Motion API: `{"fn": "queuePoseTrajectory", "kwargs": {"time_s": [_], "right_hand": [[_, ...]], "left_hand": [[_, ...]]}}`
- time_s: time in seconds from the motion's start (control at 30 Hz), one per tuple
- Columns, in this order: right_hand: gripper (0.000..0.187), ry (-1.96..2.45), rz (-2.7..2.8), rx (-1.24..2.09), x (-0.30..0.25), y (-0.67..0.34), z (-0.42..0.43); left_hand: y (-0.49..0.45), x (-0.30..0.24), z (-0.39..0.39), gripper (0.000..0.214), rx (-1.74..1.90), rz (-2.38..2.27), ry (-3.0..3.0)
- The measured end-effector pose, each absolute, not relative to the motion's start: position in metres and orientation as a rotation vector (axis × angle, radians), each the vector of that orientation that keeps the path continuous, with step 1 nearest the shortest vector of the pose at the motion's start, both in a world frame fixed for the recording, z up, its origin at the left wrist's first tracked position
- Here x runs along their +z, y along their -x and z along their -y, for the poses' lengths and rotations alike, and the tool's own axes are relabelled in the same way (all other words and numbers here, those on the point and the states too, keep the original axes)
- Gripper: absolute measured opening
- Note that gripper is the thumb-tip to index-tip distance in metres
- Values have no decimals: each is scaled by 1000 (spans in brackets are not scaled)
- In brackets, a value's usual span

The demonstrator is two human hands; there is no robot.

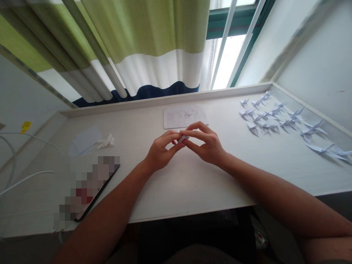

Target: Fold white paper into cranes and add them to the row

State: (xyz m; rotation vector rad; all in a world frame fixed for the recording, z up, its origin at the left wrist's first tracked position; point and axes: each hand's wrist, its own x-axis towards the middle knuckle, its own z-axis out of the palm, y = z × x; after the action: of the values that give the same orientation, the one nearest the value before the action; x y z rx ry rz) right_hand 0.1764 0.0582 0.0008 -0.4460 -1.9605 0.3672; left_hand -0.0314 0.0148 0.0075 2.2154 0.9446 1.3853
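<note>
Above the middle of the white desk, my left hand (161,151) and my right hand (206,142) meet at the fingertips. Between them is a small piece of folded white paper (183,138), pinched from both sides. My fingers cover much of it, so its full shape is hidden. Just beyond my hands lies a printed sheet with a table on it (178,118). Several folded paper cranes (265,115) stand grouped on the right side of the desk, with spread wings and pointed ends.
To the left are flat white paper sheets (87,140) and a crumpled tissue (106,141). Nearer me lies a blurred-out device with a dark edge (97,192). White cables (30,175) run along the left. A raised rim (170,96) borders the desk below the curtain (154,33).
</note>
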Motion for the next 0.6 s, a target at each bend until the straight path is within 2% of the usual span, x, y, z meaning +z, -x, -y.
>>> {"fn": "queuePoseTrajectory", "kwargs": {"time_s": [0.1,0.2,0.47,0.53,0.6], "right_hand": [[33,435,1984,417,0,-178,-59],[33,436,1999,384,1,-178,-59],[22,490,1910,548,-3,-170,-56],[20,512,1882,596,-2,-169,-54],[18,542,1864,642,-1,-169,-53]], "left_hand": [[32,9,-14,7,1351,-974,-2195],[31,9,-13,8,1372,-1023,-2182],[27,8,-11,8,1439,-1155,-2205],[26,8,-10,2,1455,-1238,-2157],[25,8,-9,12,1478,-1339,-2081]]}}
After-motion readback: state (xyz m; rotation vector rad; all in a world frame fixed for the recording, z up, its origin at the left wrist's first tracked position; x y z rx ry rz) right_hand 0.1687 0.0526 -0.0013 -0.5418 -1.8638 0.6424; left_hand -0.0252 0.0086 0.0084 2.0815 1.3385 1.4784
